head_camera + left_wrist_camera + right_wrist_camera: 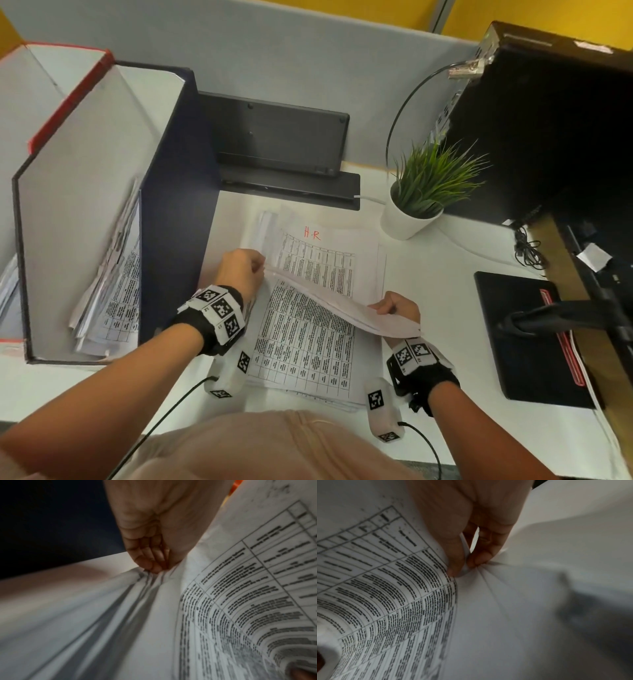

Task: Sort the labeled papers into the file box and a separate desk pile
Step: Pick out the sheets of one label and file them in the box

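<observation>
A lifted sheet (346,305) is held at both side edges above the stack of papers (305,349) on the desk (445,260). The left hand (239,270) is closed on its left edge, the fingers (150,559) curled and bunched over creased paper. The right hand (397,306) pinches the right edge between thumb and fingertips (477,559), as is shown in the right wrist view. The sheet is bowed, its underside printed with a table of small text too blurred to be read.

Behind the stack, another sheet (318,260) is laid flat and marked "H.R" in red at its top. The dark file box (178,205) is stood at the left, just beside the left hand, with printed papers (116,281) leaned inside it. A red-edged box (68,99) is set further left. A potted plant (421,195), a black notebook (527,335) and a computer tower (548,120) are placed to the right.
</observation>
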Motion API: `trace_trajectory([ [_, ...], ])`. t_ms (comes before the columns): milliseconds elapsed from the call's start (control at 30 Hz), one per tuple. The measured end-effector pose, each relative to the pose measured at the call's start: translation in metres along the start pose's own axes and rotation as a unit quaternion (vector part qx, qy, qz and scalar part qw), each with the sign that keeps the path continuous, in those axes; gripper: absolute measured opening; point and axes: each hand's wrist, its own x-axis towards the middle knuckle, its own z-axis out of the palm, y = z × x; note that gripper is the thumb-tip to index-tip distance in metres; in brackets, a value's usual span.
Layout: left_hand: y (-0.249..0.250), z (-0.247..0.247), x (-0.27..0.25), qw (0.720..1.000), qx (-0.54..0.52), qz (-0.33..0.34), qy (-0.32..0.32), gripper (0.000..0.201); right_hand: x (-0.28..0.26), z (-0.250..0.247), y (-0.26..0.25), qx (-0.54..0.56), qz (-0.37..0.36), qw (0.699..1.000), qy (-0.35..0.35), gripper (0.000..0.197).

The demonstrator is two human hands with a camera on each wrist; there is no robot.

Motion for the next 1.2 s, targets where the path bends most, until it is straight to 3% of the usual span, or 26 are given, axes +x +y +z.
trace_trajectory([
  [133, -0.004, 0.002, -0.006, 0.992, -0.003, 0.099, 0.073, 0.020, 0.001, -0.002, 0.003, -0.211, -0.089, 0.973, 0.006, 0.049],
  [233, -0.005, 0.005, -0.009, 0.985, -0.069, 0.121, 0.100, 0.018, -0.003, -0.003, 0.002, -0.260, -0.137, 0.956, 0.016, 0.044],
  [333, -0.007, 0.007, -0.009, 0.979, -0.189, 0.065, 0.046, 0.026, -0.012, 0.000, -0.002, -0.255, -0.106, 0.961, 0.024, 0.031],
  [500, -0.004, 0.002, -0.004, 0.965, -0.251, 0.043, -0.062, 0.034, -0.015, 0.005, -0.006, -0.258, -0.136, 0.955, 0.050, 0.066],
  [700, 0.002, -0.003, -0.002, 0.936, -0.317, 0.043, -0.149, 0.039, -0.014, 0.001, -0.005, -0.254, -0.093, 0.963, 0.012, 0.033],
  [767, 0.003, -0.005, 0.002, 0.945, -0.300, 0.010, -0.131, 0.036, -0.013, 0.001, -0.003, -0.252, -0.100, 0.962, 0.006, 0.030],
  [833, 0.003, -0.005, 0.009, 0.961, -0.264, -0.043, -0.074, 0.027, -0.013, 0.001, -0.004, -0.264, -0.106, 0.959, -0.004, 0.019],
  [933, 0.004, -0.005, 0.016, 0.954, -0.261, -0.148, -0.015, 0.030, -0.013, 0.001, -0.006, -0.231, -0.114, 0.966, -0.028, 0.035],
  [1100, 0.002, -0.006, 0.021, 0.988, -0.046, -0.129, -0.068, 0.030, -0.010, -0.001, -0.005, -0.142, -0.057, 0.988, -0.004, 0.028],
  [1200, 0.002, -0.002, 0.021, 0.989, -0.044, -0.128, -0.066, 0.028, -0.009, 0.000, -0.008, -0.140, -0.049, 0.989, -0.004, 0.038],
])
